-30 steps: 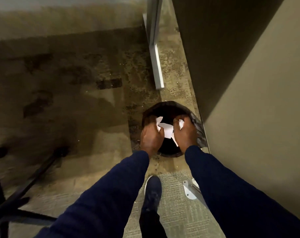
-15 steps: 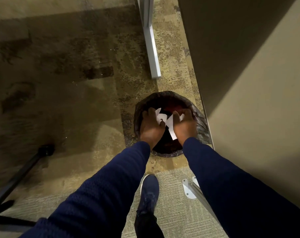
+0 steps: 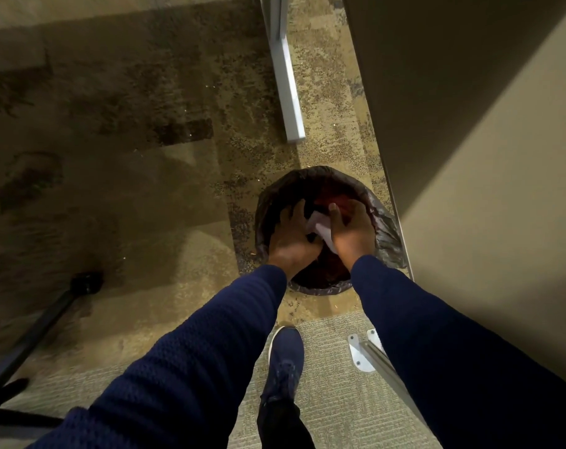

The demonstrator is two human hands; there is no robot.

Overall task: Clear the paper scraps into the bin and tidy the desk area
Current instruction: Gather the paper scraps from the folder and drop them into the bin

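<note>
A round bin [image 3: 387,231] with a black liner stands on the carpet beside a partition. Both my hands reach into its mouth. My left hand [image 3: 291,236] has its fingers spread and fairly straight over the left side of the opening. My right hand [image 3: 353,233] is held beside it with the fingers stretched forward. White paper scraps [image 3: 320,226] show between the two palms, low inside the bin and mostly hidden by the hands. The inside of the bin looks dark reddish.
A beige partition panel [image 3: 469,140] rises close on the right. A grey metal desk leg [image 3: 288,92] lies on the floor beyond the bin. A black chair base [image 3: 32,335] reaches in at lower left. My shoe [image 3: 285,358] and a metal foot bracket [image 3: 359,351] are near me.
Both hands have sunk deeper into the bin and their fingers have straightened. Less of the white paper shows between them than before. The view has moved closer to the bin.
</note>
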